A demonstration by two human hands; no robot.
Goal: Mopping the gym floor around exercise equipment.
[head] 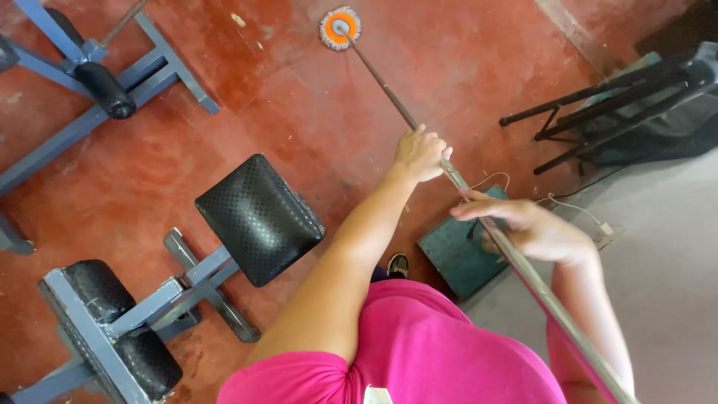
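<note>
Mop pole (523, 265), open red floor (314, 127) ahead.

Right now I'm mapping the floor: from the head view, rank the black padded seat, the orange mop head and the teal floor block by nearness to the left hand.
1. teal floor block, lower right of the left hand
2. black padded seat, lower left
3. orange mop head, upper left

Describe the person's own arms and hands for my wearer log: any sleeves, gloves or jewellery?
Both arms are bare from the short sleeves of a bright pink shirt down. The left hand and right hand wear no gloves; no rings, watch or bracelet show on fingers or wrists.
</note>
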